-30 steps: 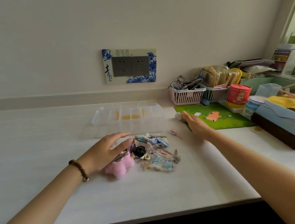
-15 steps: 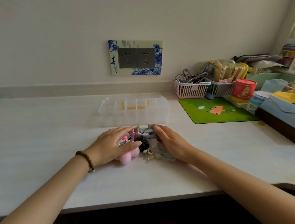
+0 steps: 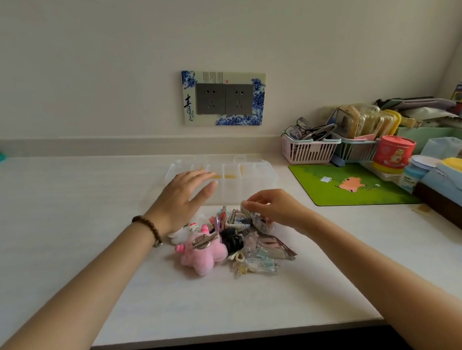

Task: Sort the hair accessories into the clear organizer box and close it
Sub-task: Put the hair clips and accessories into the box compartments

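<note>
Centre frame, the left hand [image 3: 183, 198] is spread flat with straight fingers in front of the clear organizer box [image 3: 252, 176], covering its left end. Just to the right, the right hand [image 3: 278, 208] pinches a small clip [image 3: 245, 205] at the top edge of the pile of hair accessories [image 3: 257, 244]. A pink plush [image 3: 203, 255] lies on the pile's left side. At the right of the frame, a green mat [image 3: 347, 190] and a pink basket [image 3: 308, 149] sit on the white table [image 3: 61, 215].

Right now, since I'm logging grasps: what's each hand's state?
Left hand: open, fingers straight, holding nothing, near the box.
Right hand: pinches a small accessory above the pile.
</note>
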